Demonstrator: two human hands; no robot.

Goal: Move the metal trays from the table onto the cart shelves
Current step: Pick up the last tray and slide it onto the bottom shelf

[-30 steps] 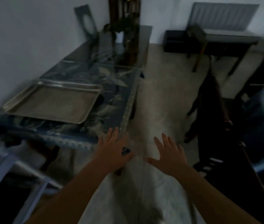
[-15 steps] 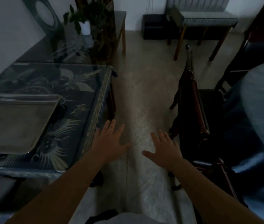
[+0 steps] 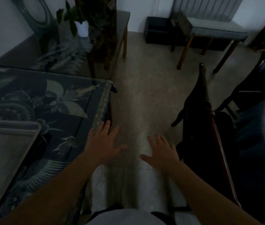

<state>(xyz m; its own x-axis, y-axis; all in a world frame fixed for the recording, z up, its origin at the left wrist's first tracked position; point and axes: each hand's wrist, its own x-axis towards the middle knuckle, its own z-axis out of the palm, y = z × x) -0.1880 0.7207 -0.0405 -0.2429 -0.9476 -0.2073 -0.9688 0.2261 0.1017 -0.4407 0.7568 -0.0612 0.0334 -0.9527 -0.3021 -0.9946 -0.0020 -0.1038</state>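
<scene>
Where floor (image 3: 141, 98) dims, tray (image 3: 3, 153) tops table (image 3: 73, 114).

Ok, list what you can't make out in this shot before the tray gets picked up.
- Metal tray: head view, left frame edge cuts it off, so its full extent and whether others are stacked beneath are unknown.
- Cart: not in view.
- Left hand, right hand: open; the dim light blurs whether the left touches the table.

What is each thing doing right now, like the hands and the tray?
Left hand: open, empty, over the table's edge.
Right hand: open, empty, above the floor.
Metal tray: lying flat on the table, untouched.
Table: covered with a patterned cloth.
Plant pot: standing upright on the far table.
</scene>
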